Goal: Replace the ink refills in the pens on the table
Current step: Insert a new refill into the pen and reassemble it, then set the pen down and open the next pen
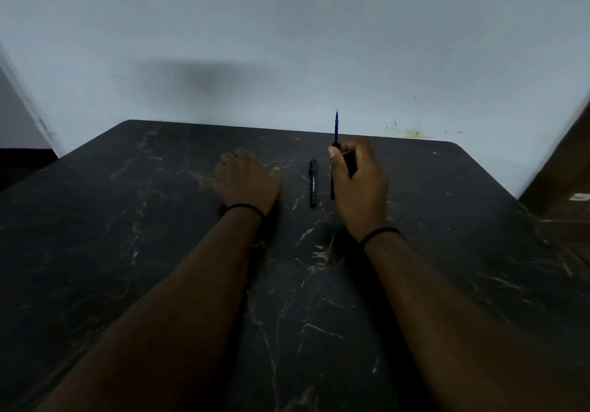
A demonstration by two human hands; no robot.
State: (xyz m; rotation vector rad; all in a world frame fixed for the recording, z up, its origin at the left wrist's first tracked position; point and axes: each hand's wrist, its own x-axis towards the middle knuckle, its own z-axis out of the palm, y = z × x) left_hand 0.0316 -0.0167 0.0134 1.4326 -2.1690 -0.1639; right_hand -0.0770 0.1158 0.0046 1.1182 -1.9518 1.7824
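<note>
My right hand (359, 185) grips a pen upright above the black marble table (159, 236). A blue ink refill (336, 127) sticks up out of the top of my fist, and the dark barrel (332, 188) hangs below my thumb. A second dark pen (313, 183) with white lettering lies flat on the table between my hands, pointing away from me. My left hand (245, 178) rests on the table left of that pen, knuckles up and fingers curled under; whether it holds anything is hidden.
A pale wall (287, 44) rises right behind the table's far edge. A brown wooden piece of furniture (562, 181) stands at the right, beside the table's rounded corner. Both wrists wear thin black bands.
</note>
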